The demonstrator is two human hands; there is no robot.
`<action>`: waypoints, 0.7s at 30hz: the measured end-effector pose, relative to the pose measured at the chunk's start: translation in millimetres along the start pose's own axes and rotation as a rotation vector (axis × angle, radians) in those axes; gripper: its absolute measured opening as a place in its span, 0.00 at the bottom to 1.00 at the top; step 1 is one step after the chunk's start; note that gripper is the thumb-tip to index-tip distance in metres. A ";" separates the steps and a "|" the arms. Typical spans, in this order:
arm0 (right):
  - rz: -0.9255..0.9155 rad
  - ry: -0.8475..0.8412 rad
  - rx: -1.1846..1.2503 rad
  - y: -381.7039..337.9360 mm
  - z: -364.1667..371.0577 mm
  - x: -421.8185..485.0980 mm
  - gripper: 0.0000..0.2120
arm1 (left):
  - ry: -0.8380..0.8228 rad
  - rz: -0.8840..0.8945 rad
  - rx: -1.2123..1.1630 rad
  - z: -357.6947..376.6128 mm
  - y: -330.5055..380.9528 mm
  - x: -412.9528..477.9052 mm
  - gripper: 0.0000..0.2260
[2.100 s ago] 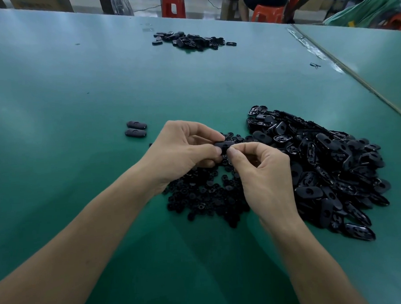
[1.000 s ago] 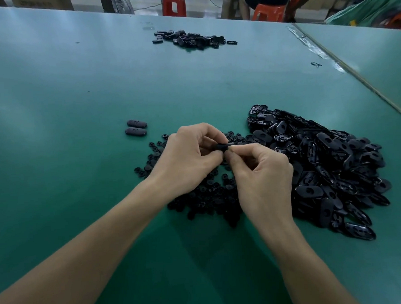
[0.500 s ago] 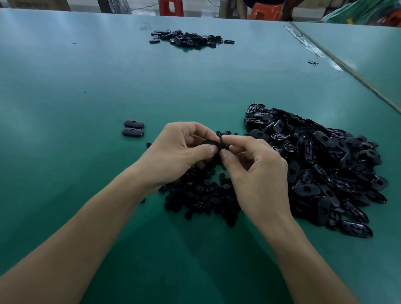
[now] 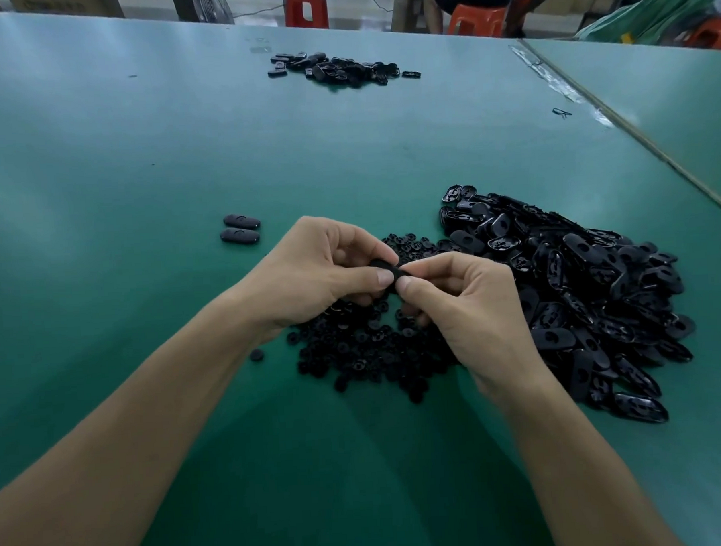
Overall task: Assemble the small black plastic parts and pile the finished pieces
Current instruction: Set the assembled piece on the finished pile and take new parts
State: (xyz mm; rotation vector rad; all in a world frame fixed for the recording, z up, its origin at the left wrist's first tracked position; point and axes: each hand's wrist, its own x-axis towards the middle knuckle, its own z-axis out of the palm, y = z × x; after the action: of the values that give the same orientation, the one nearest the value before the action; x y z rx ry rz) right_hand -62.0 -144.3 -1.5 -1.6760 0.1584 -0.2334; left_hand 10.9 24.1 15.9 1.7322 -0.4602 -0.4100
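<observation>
My left hand (image 4: 317,275) and my right hand (image 4: 465,305) meet above the table and together pinch one small black plastic piece (image 4: 385,267) between thumbs and fingertips; most of it is hidden by the fingers. Under the hands lies a heap of small round black parts (image 4: 367,347). To the right spreads a large heap of black oval shells (image 4: 581,286). Two closed oval pieces (image 4: 241,228) lie side by side on the green table (image 4: 136,180), left of my left hand.
Another pile of black parts (image 4: 340,69) lies far across the table. A seam (image 4: 635,133) runs diagonally at the right, with a small black clip (image 4: 561,113) near it. Red and orange stools (image 4: 306,6) and a seated person stand beyond the far edge.
Both hands have stayed together over the round parts, working the same black piece; the fingers shifted slightly on it. The two oval pieces on the left have not moved.
</observation>
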 end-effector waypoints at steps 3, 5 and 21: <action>-0.012 0.019 -0.060 1.9 -1.3 1.2 0.03 | 0.011 0.019 0.022 1.1 -0.4 -0.4 0.07; -0.016 0.038 -0.082 2.3 -1.7 1.8 0.02 | 0.028 0.036 0.037 3.1 -0.5 -0.8 0.07; -0.044 0.036 -0.114 -8.1 -2.1 1.2 0.04 | 0.105 0.097 0.146 -1.3 6.6 -2.7 0.06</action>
State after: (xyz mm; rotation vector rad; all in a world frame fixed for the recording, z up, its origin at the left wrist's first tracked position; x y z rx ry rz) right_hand -61.6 -145.7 6.8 -1.7900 0.1652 -0.2925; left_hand 8.7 25.4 22.7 1.8539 -0.5057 -0.2187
